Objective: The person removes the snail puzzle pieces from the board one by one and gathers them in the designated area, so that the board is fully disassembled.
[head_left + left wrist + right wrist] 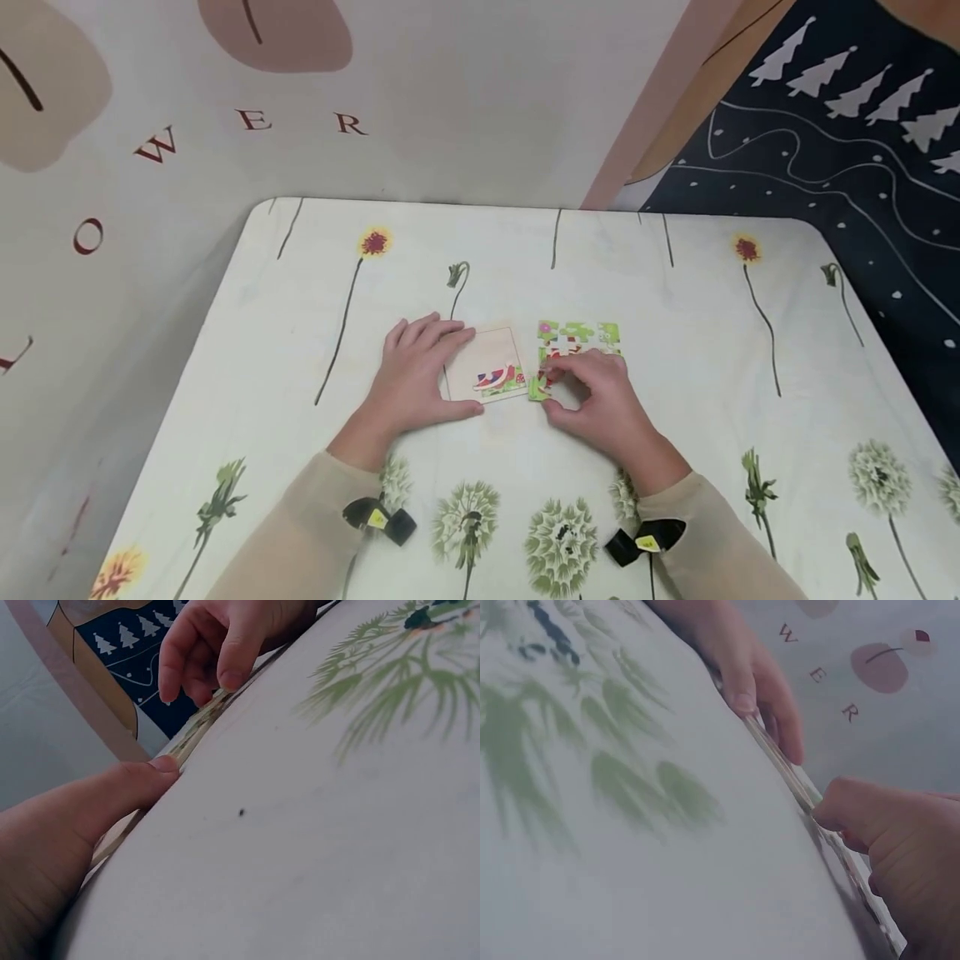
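Observation:
A square wooden puzzle board [480,346] lies on the table, with a few printed pieces [501,379] in its lower right corner. My left hand [412,375] holds this board from the left, its thumb at the near edge and its fingers at the far side. Just to the right lies a group of green puzzle pieces [577,330], partly covered by my right hand [600,400]. The right hand's thumb and curled index finger pinch a green puzzle piece [537,388] at the left of that group. In the left wrist view, the left thumb [142,780] presses the board's edge.
The table [300,450] has a white cloth printed with flowers and dandelions. Behind it stands a pale wall hanging with letters [450,100]; a dark cloth with white trees [810,150] hangs at the right. Each sleeve carries a black wrist strap [660,533].

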`<action>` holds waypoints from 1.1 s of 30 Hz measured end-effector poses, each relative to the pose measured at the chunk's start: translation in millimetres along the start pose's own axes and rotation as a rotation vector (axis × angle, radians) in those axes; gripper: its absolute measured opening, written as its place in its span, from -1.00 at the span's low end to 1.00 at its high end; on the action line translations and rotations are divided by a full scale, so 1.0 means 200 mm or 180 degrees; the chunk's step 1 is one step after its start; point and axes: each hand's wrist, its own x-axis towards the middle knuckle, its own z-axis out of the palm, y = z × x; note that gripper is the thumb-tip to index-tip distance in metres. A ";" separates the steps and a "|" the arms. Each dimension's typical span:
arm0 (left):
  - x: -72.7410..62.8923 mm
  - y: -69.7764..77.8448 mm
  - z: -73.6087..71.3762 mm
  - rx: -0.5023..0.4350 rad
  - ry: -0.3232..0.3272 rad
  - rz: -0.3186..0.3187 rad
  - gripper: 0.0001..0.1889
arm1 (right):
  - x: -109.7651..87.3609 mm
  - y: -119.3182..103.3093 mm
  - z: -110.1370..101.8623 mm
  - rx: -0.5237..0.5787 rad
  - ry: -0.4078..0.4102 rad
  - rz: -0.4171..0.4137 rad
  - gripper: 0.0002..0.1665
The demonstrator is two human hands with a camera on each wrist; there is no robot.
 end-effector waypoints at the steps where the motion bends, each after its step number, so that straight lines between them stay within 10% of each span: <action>1: 0.00 0.00 0.00 0.0000 0.0008 0.0004 0.13 | -0.01 0.01 -0.01 -0.0016 -0.0011 0.0034 -0.46; 15: 0.01 -0.01 0.01 -0.0031 0.0034 -0.0001 0.12 | -0.05 0.04 -0.07 0.0030 -0.0204 0.0175 -0.14; 33: -0.01 0.00 0.01 0.0101 -0.0072 0.0191 0.01 | -0.01 0.02 0.00 -0.0097 0.0372 0.0062 -0.49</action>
